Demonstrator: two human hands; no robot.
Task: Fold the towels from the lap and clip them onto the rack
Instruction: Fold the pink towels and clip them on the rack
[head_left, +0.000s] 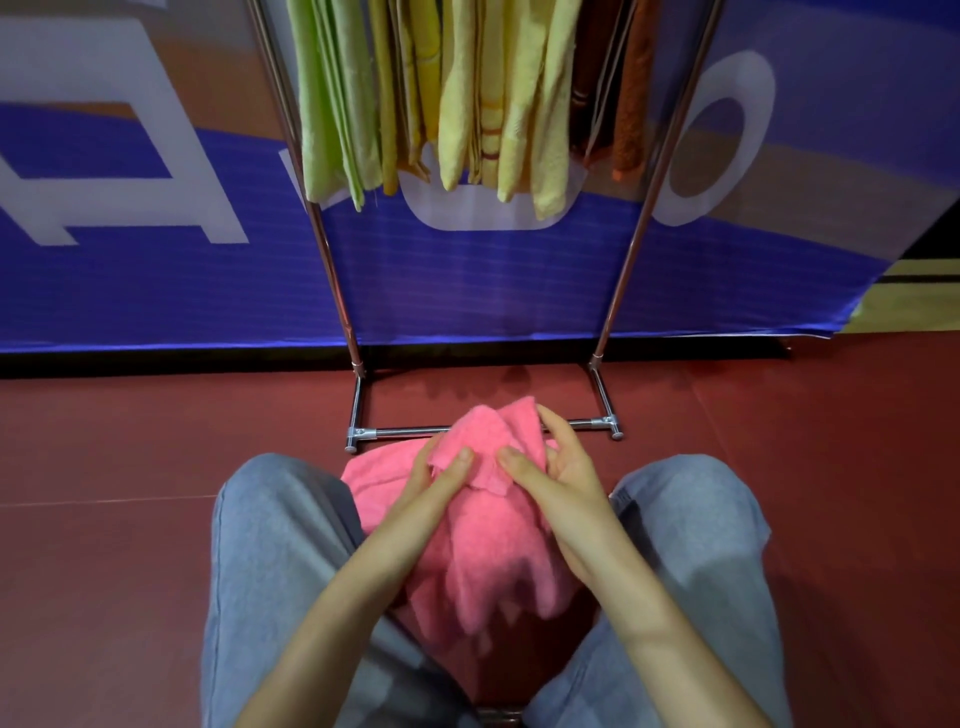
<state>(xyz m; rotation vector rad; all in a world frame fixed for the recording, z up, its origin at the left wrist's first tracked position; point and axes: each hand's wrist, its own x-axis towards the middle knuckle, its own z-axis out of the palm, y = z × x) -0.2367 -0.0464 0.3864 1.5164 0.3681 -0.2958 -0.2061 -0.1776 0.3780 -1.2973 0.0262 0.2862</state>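
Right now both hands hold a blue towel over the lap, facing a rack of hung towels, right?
No: the head view shows the towel is pink, not blue. The left hand and right hand do hold it over the lap, facing the rack of hung towels.

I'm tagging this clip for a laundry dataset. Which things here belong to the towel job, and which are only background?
Belongs to the job:
pink towel on the lap, held by left hand and right hand
metal rack
hung towels on it

Just there:
blue banner
red floor
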